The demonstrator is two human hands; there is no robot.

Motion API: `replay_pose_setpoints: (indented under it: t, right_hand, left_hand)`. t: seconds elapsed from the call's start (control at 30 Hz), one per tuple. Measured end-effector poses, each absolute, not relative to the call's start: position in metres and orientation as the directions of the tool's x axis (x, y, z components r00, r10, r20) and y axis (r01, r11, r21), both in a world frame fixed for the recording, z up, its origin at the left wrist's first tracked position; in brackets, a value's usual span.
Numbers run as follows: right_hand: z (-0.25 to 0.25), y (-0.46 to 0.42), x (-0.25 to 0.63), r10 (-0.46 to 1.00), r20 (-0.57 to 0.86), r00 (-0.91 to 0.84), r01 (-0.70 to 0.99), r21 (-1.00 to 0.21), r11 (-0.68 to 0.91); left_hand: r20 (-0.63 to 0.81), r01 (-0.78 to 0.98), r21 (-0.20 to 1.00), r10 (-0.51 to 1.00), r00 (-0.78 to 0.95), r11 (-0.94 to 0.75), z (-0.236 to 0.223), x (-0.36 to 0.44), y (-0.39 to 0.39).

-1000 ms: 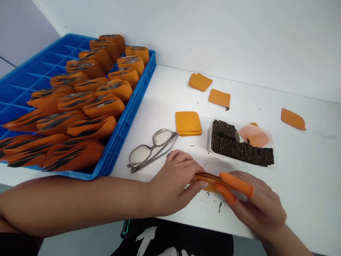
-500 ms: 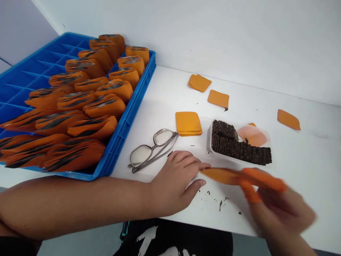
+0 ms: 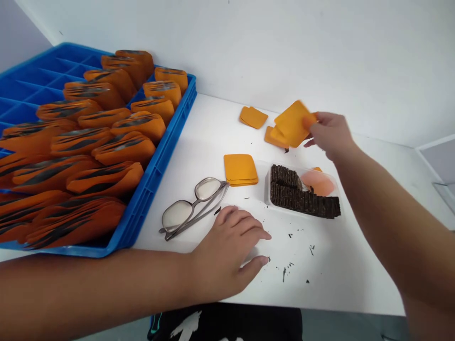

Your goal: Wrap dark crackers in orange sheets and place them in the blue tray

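Note:
My right hand [image 3: 329,132] is raised over the far side of the white table [image 3: 341,265], fingers pinched on an orange sleeve [image 3: 293,124] that is blurred by motion. It hovers above another orange sleeve [image 3: 273,138] lying flat. My left hand [image 3: 231,251] rests on the table near the front edge, fingers stretched out and holding nothing, just right of a pair of glasses [image 3: 192,204]. A clear tray [image 3: 304,195] of dark brown squares sits between my two hands. A small stack of orange sleeves [image 3: 240,168] lies left of that tray.
A blue compartment crate [image 3: 167,137] at the left holds several filled orange sleeves with dark inserts. One more orange sleeve [image 3: 253,116] lies near the back wall. Dark crumbs [image 3: 295,265] dot the table in front of the tray.
My right hand lifted the orange sleeve from the front of the table and carried it up and away toward the back. My left hand stayed flat where it was. The camera shifted slightly right.

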State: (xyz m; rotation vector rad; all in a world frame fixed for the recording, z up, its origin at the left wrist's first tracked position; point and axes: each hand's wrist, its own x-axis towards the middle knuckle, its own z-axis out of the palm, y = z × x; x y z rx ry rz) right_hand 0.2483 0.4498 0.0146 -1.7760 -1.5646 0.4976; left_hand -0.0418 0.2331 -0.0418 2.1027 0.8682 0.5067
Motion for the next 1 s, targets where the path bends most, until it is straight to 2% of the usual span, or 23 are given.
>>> replay_pose_setpoints:
  t: [0.1, 0.3, 0.47, 0.63, 0.73, 0.87, 1.0]
  right_hand:
    - [0.006, 0.452, 0.249, 0.982, 0.03, 0.184, 0.736, -0.666, -0.118]
    - [0.019, 0.434, 0.26, 0.968, 0.092, 0.235, 0.824, -0.546, -0.149]
    - [0.012, 0.436, 0.251, 0.964, 0.14, 0.227, 0.821, -0.56, -0.112]
    - [0.01, 0.438, 0.251, 0.939, 0.194, 0.284, 0.777, -0.62, -0.107]
    - [0.018, 0.438, 0.256, 0.895, 0.236, 0.379, 0.703, -0.703, -0.112]
    - [0.037, 0.426, 0.26, 0.815, 0.247, 0.525, 0.512, -0.856, -0.07]
    - [0.055, 0.384, 0.247, 0.863, 0.19, 0.468, 0.268, -0.961, 0.066]
  left_hand:
    - [0.075, 0.401, 0.792, 0.726, 0.683, -0.46, -0.044, -0.042, 0.231]
    - [0.098, 0.379, 0.8, 0.723, 0.683, -0.466, -0.047, -0.042, 0.227]
    - [0.103, 0.387, 0.791, 0.727, 0.679, -0.474, -0.046, -0.042, 0.228]
    - [0.089, 0.401, 0.787, 0.729, 0.679, -0.469, -0.044, -0.042, 0.228]
    - [0.091, 0.404, 0.785, 0.731, 0.676, -0.471, -0.044, -0.042, 0.227]
    - [0.102, 0.394, 0.785, 0.727, 0.679, -0.478, -0.043, -0.042, 0.229]
    - [0.135, 0.359, 0.803, 0.731, 0.669, -0.476, -0.042, -0.042, 0.231]
